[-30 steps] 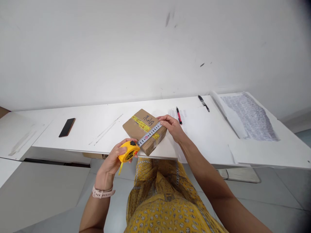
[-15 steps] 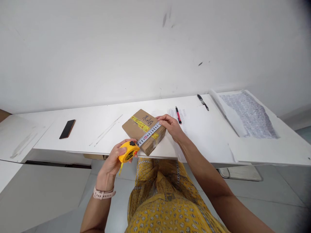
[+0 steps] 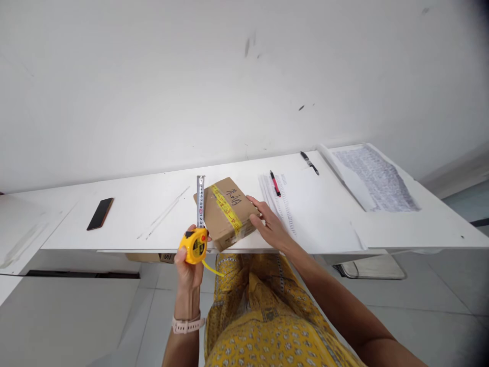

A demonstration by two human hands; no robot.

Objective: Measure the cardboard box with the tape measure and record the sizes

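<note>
A brown cardboard box (image 3: 221,216) with a strip of yellow tape and handwriting lies at the near edge of the white table (image 3: 145,214). My left hand (image 3: 190,265) is closed round a yellow tape measure (image 3: 193,245), and its blade (image 3: 200,201) sticks up along the box's left side. Resting against the box's right side is my right hand (image 3: 267,224), fingers stretched out on the cardboard and holding nothing.
A dark phone (image 3: 100,213) lies at the left of the table. Sheets of paper (image 3: 305,204) with a red pen (image 3: 275,183) and a black pen (image 3: 309,162) lie to the right, then a printed sheet (image 3: 372,176). A white wall stands behind the table.
My right hand has let go of the blade's end and moved onto the box's right side. The tape measure has swung from across the box's top to its left side, blade now pointing away.
</note>
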